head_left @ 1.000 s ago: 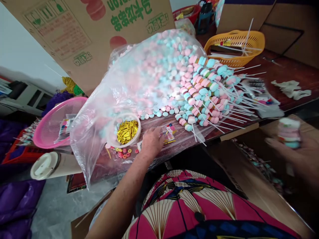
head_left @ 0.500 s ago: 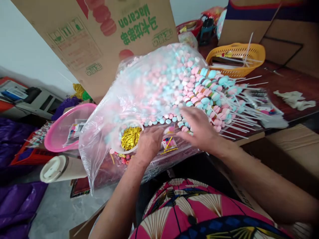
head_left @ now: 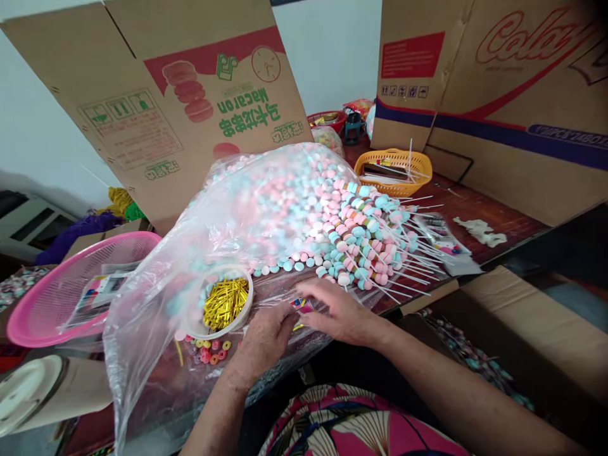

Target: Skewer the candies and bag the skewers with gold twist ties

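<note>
My left hand (head_left: 268,335) is low over the table, fingers curled and pressed together; what they hold, if anything, is hidden. Close by, my right hand (head_left: 339,310) has its thumb and fingers apart around a small clear plastic packet (head_left: 304,304) with red and blue print. Part of a yellow tie shows under the right hand. Left of my hands stands a clear round tub (head_left: 247,304) of gold twist ties (head_left: 225,304). Beyond the right hand lie pink, blue and brown candy skewers (head_left: 365,234) on white sticks.
A large clear bag (head_left: 223,209) of pink, blue and white candies covers the middle. Coloured candy rings (head_left: 215,352) lie before the tub. Around stand a pink basket (head_left: 28,304), a cup (head_left: 76,386), a yellow basket (head_left: 418,180) and cardboard boxes (head_left: 190,152).
The view has tilted up and shifted right. My right hand has come down from beside the skewers to the packet, close to my left hand.
</note>
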Demonstrator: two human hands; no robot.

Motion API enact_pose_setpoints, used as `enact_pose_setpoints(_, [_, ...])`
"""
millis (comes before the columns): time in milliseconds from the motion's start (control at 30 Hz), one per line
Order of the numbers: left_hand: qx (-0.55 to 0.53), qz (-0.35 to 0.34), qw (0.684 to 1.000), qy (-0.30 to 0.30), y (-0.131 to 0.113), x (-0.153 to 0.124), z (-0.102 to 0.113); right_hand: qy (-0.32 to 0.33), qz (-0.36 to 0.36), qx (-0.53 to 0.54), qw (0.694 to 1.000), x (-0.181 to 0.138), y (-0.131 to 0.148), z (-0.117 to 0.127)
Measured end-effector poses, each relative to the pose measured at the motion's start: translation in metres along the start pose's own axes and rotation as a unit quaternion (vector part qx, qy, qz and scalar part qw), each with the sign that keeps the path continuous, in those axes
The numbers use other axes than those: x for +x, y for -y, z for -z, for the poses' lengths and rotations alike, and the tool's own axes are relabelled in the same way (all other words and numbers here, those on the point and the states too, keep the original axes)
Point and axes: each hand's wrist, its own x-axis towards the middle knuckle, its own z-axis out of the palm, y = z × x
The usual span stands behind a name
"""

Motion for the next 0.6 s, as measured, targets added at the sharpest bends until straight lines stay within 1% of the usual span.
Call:
enact_pose_setpoints(33, [-0.016,-0.023,1.000,0.013,-0.001,-0.001,0.003,0.013,0.012,-0.017,1.000,0.000,-0.001,-0.002])
enact_pose_setpoints(100, [-0.042,-0.037,0.998,0.013,-0.003,-0.003,0.005,0.002,0.011,-0.042,0.999,-0.001,-0.004,-0.010])
enact_pose_setpoints(133, [-0.050,-0.027,0.998,-0.002,-0.004,-0.005,0.004,-0.013,-0.002,-0.043,0.999,-0.002,-0.005,-0.014])
enact_pose_setpoints(200, [-0.062,0.013,0.997,-0.052,-0.004,-0.008,-0.003,-0.035,-0.029,-0.030,0.999,-0.005,-0.007,-0.020])
enact_pose_setpoints(267, [-0.078,0.057,0.991,-0.093,-0.004,-0.009,-0.013,-0.043,-0.053,-0.014,0.998,-0.007,-0.007,-0.020])
enact_pose_setpoints(333, [-0.099,0.088,0.985,-0.110,-0.004,-0.009,-0.020,-0.039,-0.061,-0.012,0.997,-0.006,-0.008,-0.014])
enact_pose_setpoints(367, [-0.110,0.091,0.984,-0.109,-0.005,-0.009,-0.021,-0.037,-0.057,-0.016,0.998,-0.005,-0.008,-0.010])
enact_pose_setpoints(433, [-0.139,0.069,0.985,-0.079,-0.006,-0.008,-0.019,-0.011,-0.035,-0.019,0.999,-0.003,-0.008,-0.001])
enact_pose_setpoints(533, [-0.167,0.017,0.986,0.010,-0.010,-0.007,-0.009,0.062,0.014,-0.012,0.998,0.000,-0.006,0.004])
enact_pose_setpoints(567, [-0.162,0.016,0.986,0.020,-0.011,-0.007,-0.007,0.067,0.013,-0.009,0.998,0.000,-0.005,0.003])
enact_pose_setpoints(600, [-0.150,0.027,0.988,0.010,-0.011,-0.007,-0.007,0.056,0.000,-0.008,0.998,0.000,-0.004,0.001])
